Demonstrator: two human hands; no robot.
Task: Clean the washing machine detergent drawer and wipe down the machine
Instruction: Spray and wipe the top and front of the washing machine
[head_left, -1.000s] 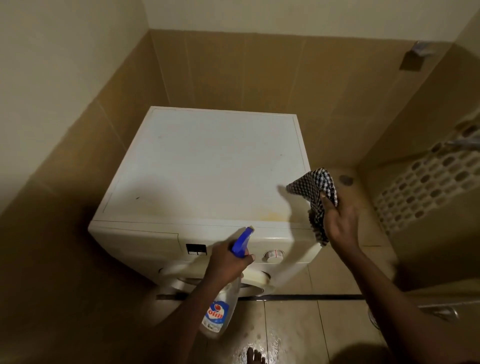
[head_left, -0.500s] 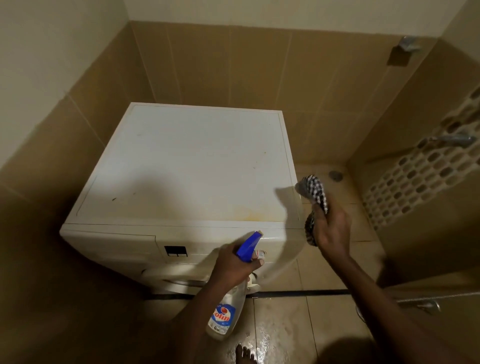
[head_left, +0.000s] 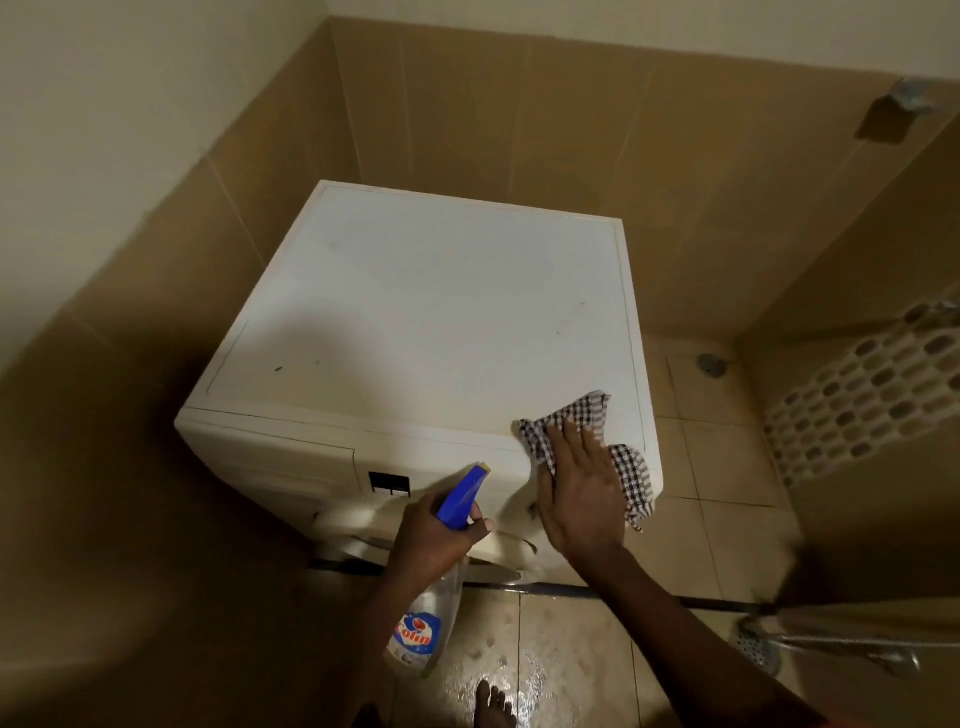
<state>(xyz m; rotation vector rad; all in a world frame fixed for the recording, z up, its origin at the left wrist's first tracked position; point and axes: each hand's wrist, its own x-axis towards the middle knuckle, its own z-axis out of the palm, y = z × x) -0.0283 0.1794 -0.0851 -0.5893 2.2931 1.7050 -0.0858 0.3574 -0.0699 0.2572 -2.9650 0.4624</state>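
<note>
A white front-loading washing machine stands in a tiled corner, its flat top facing me. My right hand lies flat on a black-and-white checked cloth, pressing it onto the front right corner of the top; part of the cloth hangs over the edge. My left hand grips the neck of a clear spray bottle with a blue trigger head, held in front of the control panel, nozzle pointing up at the machine. The detergent drawer front sits shut at the panel's left.
Beige tiled walls close in behind and to the left of the machine. The floor tiles below are wet and shiny, with my bare foot on them. A floor drain lies right of the machine, and a hose with a metal fitting at lower right.
My right hand moved left from beside the machine and laid the cloth flat on the top's front right corner. The left hand kept the bottle before the panel.
</note>
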